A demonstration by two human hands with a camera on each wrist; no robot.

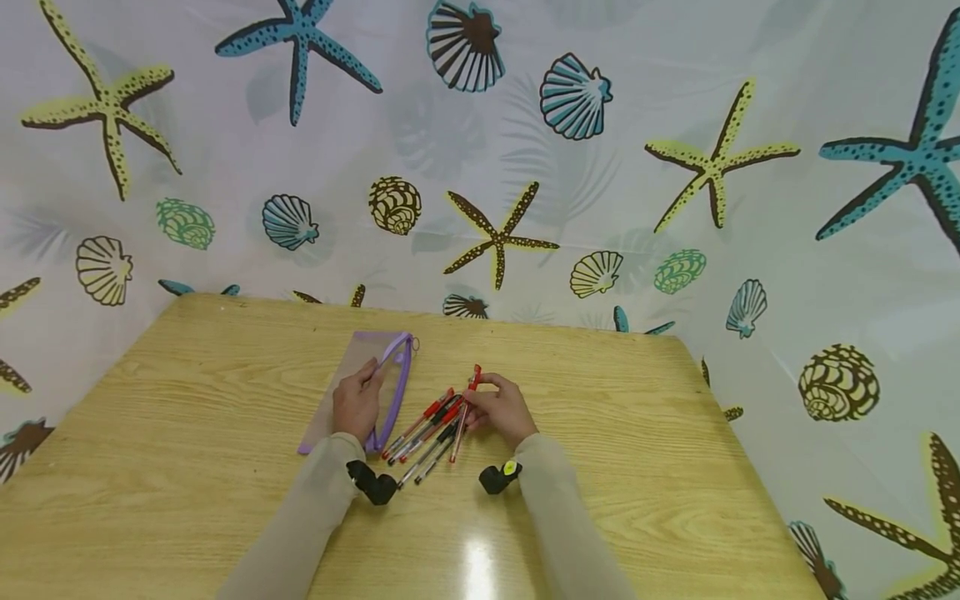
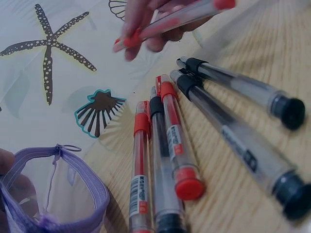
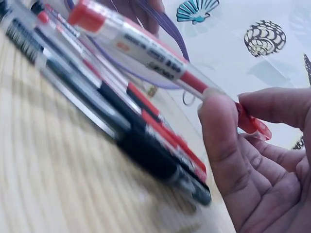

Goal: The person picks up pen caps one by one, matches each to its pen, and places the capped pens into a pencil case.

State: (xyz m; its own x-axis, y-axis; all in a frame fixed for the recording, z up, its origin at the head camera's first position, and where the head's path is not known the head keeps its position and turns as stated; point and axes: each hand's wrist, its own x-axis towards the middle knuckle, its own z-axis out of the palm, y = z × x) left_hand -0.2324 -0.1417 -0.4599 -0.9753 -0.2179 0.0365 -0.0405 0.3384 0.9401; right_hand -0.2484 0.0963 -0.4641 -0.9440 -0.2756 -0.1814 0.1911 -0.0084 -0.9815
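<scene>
My left hand (image 1: 356,406) grips a see-through pouch with a purple zip edge (image 1: 401,392) by its rim. In the left wrist view the mouth of the pouch (image 2: 99,196) gapes into a loop, with fingers at its left side. Between thumb and index finger, my right hand (image 1: 506,410) pinches a red gel pen (image 3: 150,51) near its capped end. The pen slants downward over the other pens. Lying side by side between the hands are several pens, among them a red pen (image 2: 141,160) and a black pen (image 2: 233,136).
The wooden table (image 1: 637,467) extends to both sides and toward me. Behind it hangs a white cloth (image 1: 495,150) printed with starfish and shells. A small ring (image 1: 416,342) dangles at the far end of the pouch's zip.
</scene>
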